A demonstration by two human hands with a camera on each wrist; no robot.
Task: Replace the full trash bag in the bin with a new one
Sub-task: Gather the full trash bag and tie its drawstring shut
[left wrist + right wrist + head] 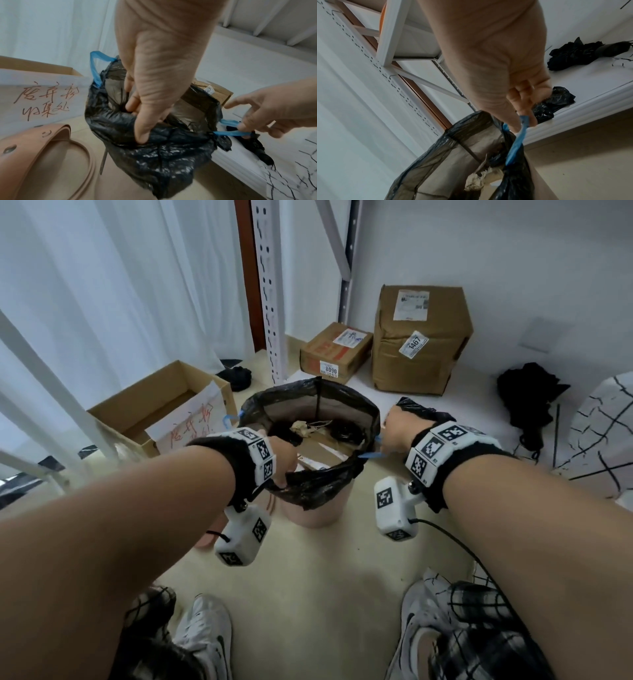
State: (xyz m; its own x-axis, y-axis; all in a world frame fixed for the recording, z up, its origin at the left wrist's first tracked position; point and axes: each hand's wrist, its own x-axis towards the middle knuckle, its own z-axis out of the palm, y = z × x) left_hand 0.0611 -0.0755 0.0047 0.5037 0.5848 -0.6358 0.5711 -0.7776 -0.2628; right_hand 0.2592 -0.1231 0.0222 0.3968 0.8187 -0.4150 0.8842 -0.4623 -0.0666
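A black trash bag [318, 489] lines a pink bin [315, 515] on the floor in front of me, with paper and cardboard waste inside. My left hand [284, 463] grips the bag's near-left rim, thumb outside and fingers inside [137, 121]. My right hand [390, 436] pinches the blue drawstring [371, 455] at the bag's right side, pulled out a little from the hem [515, 147]. A second blue drawstring loop [227, 419] sticks out on the left. Crumpled black plastic [553, 100] shows just behind my right fingers; whether they hold it I cannot tell.
An open cardboard box [164, 405] with a handwritten paper sign stands left of the bin. Two sealed boxes [335, 350] [418, 337] sit on a white platform behind, beside a shelf upright [270, 302]. A black umbrella [531, 398] lies right. A pink ring lid [42, 148] lies near the bin.
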